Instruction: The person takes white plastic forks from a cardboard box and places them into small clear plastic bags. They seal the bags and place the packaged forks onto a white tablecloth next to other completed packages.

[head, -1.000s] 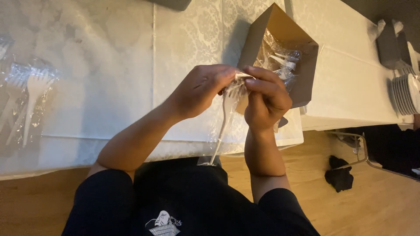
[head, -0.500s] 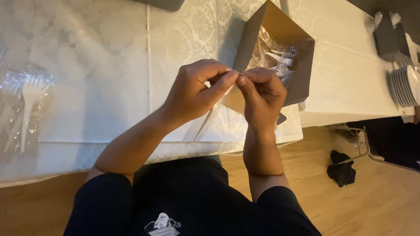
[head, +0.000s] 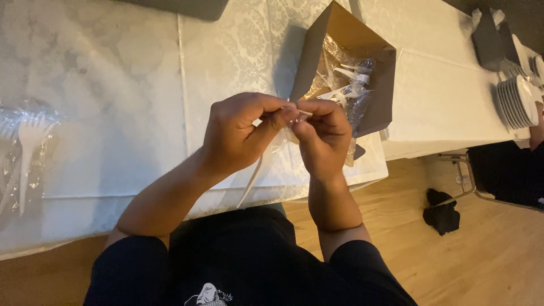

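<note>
wrapped plastic fork pinched between left hand, right hand, fists curled.

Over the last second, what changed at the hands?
The left hand and right hand stayed pinched together on the wrapped plastic utensil, whose handle swung left beneath them. The cardboard box and wrapped forks lie unmoved.

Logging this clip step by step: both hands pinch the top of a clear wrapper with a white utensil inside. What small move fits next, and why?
Probably pull the pinched edges apart to tear the clear wrapper open. The left hand and right hand meet fingertip to fingertip at its top, and the white utensil handle hangs below them, seemingly inside the wrapper.
</note>
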